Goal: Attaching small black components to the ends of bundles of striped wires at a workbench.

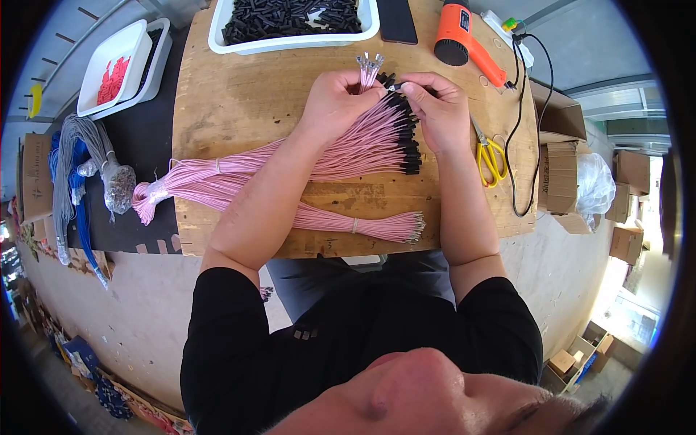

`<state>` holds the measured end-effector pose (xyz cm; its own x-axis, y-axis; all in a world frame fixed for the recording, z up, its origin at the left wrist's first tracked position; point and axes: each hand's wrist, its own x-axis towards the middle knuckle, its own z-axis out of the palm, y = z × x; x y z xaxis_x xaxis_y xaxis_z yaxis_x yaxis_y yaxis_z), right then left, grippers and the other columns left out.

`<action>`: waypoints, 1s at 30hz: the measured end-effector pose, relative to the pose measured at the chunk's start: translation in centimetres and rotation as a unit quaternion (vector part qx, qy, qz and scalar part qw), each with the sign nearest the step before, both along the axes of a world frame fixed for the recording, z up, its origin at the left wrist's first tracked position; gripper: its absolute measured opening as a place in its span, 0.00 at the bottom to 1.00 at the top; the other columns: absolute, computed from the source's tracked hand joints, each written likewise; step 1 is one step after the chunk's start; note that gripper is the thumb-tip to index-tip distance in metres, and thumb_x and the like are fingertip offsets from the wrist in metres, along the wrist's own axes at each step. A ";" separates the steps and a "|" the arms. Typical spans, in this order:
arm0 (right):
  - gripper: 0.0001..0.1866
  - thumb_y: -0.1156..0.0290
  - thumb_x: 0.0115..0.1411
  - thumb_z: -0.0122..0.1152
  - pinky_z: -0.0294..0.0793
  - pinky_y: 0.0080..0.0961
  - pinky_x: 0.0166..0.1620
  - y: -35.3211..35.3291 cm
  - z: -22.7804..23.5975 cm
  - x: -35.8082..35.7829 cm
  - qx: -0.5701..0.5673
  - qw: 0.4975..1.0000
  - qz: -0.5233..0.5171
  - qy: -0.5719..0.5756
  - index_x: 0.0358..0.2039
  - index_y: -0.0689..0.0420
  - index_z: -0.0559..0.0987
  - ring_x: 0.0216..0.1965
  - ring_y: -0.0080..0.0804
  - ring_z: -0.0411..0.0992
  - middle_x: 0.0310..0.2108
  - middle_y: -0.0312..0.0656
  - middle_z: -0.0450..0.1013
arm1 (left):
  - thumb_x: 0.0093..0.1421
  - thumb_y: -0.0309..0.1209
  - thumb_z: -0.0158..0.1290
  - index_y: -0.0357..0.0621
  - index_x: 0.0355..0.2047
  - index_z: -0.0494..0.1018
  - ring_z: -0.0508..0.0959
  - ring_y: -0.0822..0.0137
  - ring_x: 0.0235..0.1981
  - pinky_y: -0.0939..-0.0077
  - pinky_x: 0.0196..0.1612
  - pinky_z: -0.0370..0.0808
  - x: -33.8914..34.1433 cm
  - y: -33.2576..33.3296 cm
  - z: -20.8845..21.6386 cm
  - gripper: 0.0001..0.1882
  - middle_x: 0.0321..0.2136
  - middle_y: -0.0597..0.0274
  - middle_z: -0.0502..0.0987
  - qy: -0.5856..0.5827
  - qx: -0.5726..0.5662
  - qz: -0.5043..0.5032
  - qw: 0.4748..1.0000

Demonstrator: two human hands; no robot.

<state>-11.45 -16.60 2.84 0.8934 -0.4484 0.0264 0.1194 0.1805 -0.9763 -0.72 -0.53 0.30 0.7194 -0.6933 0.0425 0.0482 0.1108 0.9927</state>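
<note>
A small group of pink wires point(365, 85) with bare metal terminals stands up out of my left hand point(335, 107), which is closed around them. One wire's metal end shows at its fingertips. My right hand point(439, 109) pinches a small black sleeve point(398, 87) against that end. Below my hands a thick fan of pink wires point(348, 156) lies on the wooden table point(246, 101), with black sleeves point(410, 145) on its right-hand ends. Nearer me is a tied bundle of pink wires point(326, 220) with bare metal ends. Both bundles run left to a plastic-wrapped, looped end point(151, 194).
At the far edge stand a white tub point(290, 48) of black sleeves and a dark phone point(398, 22). An orange heat gun point(458, 36), yellow-handled scissors point(491, 161) and a black cord point(516, 130) lie right. White trays point(138, 43) and grey-blue wire bundles point(76, 167) are left.
</note>
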 end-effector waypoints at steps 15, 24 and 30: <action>0.11 0.71 0.66 0.60 0.54 0.11 0.22 -1.6 0.5 0.0 0.139 0.989 0.050 0.028 0.42 0.66 0.80 0.21 0.15 0.60 0.31 0.38 0.77 | 0.62 0.26 0.60 0.33 0.37 0.81 0.77 0.78 0.29 0.85 0.34 0.73 0.3 0.0 -0.3 0.07 0.28 0.64 0.81 0.006 0.025 -0.003 1.000; 0.11 0.69 0.67 0.59 0.53 0.11 0.21 -1.8 -0.2 0.0 0.172 0.980 0.086 0.045 0.41 0.66 0.79 0.20 0.15 0.60 0.30 0.40 0.77 | 0.60 0.29 0.61 0.34 0.34 0.81 0.71 0.83 0.26 0.83 0.29 0.69 0.0 0.0 0.0 0.08 0.24 0.71 0.79 -0.011 -0.010 -0.010 1.000; 0.09 0.71 0.66 0.61 0.54 0.11 0.21 -1.7 0.0 -0.1 0.172 0.981 0.080 0.033 0.40 0.64 0.79 0.20 0.15 0.60 0.29 0.40 0.77 | 0.61 0.24 0.59 0.33 0.36 0.80 0.76 0.79 0.30 0.85 0.34 0.72 0.0 0.0 0.1 0.05 0.29 0.66 0.80 -0.009 0.011 -0.025 1.000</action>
